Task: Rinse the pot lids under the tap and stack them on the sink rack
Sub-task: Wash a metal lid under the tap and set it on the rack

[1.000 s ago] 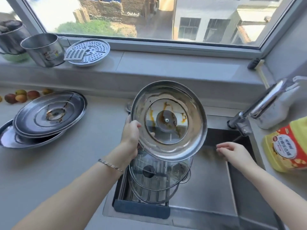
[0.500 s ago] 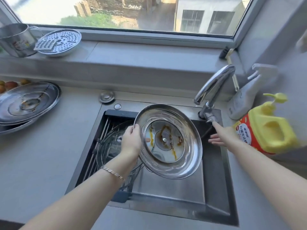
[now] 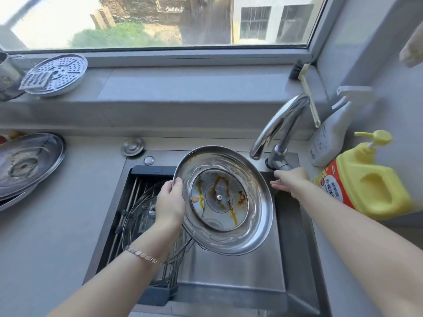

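Note:
My left hand (image 3: 170,204) grips the left rim of a steel pot lid (image 3: 251,225), tilted with its underside up and streaked with brown stains. I hold it over the sink (image 3: 235,271), just below and left of the chrome tap spout (image 3: 281,124). No water is visible from the spout. My right hand (image 3: 289,180) reaches to the tap's lever at the base, fingers fairly straight and touching it. A glass lid (image 3: 139,216) lies on the sink rack (image 3: 135,186) at the sink's left side, partly hidden by my left arm.
Stacked stained steel lids (image 3: 25,165) lie on the counter at far left. A yellow detergent bottle (image 3: 370,179) and a white spray bottle (image 3: 329,136) stand right of the tap. On the sill are a perforated steamer plate (image 3: 57,73), a metal cup (image 3: 6,74) and a brush (image 3: 306,88).
The steel lid has come down and right, from above the rack to under the spout. My right hand has moved from over the sink up to the tap lever.

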The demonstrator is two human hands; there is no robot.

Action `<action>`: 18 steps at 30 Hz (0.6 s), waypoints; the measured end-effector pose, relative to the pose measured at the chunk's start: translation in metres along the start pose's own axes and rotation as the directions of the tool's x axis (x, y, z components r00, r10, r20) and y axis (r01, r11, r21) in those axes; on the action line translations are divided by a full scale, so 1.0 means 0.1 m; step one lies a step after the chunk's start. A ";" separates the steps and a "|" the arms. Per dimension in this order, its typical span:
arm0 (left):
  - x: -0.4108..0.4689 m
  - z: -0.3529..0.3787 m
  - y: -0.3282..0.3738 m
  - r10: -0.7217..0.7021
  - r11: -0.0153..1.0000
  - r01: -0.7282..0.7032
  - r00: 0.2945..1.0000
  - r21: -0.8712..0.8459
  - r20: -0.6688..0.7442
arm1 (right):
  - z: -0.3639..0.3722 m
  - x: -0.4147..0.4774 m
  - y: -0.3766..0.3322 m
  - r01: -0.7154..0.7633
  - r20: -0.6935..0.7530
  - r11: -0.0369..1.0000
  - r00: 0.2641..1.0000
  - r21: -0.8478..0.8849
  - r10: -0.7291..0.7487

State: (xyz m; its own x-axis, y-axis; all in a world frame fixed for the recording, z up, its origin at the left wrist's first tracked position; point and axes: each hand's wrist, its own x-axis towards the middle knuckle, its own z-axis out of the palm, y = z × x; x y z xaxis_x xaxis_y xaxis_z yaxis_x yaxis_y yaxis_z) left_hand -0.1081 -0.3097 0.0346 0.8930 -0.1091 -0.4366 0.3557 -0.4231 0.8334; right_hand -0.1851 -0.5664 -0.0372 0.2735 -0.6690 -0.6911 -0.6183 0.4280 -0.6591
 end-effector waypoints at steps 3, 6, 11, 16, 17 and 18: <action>0.04 0.05 0.00 0.002 1.000 -0.002 1.000 0.007 0.009 | -0.02 0.02 0.02 -0.031 -0.013 0.999 0.999 0.036 0.032; 0.04 0.10 0.00 -0.018 1.000 0.019 1.000 -0.017 0.020 | -0.06 0.04 0.05 -0.059 0.000 0.994 0.998 0.093 0.059; -0.01 0.15 0.01 -0.024 1.000 0.024 0.999 -0.013 0.022 | -0.08 0.05 0.08 -0.011 -0.014 0.994 1.000 0.105 0.013; -0.03 0.14 0.02 -0.031 0.999 0.033 0.999 -0.040 0.039 | -0.11 -0.04 0.05 -0.062 -0.006 0.989 0.998 0.137 0.063; -0.03 0.13 0.02 -0.035 0.998 0.037 0.998 -0.052 0.044 | -0.12 -0.04 0.05 -0.054 -0.008 0.991 0.998 0.126 0.056; -0.03 0.12 0.02 -0.038 0.997 0.041 0.998 -0.061 0.048 | -0.12 -0.05 0.05 -0.046 -0.012 0.992 0.999 0.117 0.048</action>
State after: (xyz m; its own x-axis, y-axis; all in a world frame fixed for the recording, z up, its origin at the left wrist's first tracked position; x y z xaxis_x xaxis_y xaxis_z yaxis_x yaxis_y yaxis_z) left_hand -0.1134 -0.3215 0.0336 0.8647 -0.1357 -0.4836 0.4080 -0.3718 0.8338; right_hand -0.1984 -0.5682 -0.0339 0.2343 -0.6551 -0.7183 -0.5397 0.5269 -0.6566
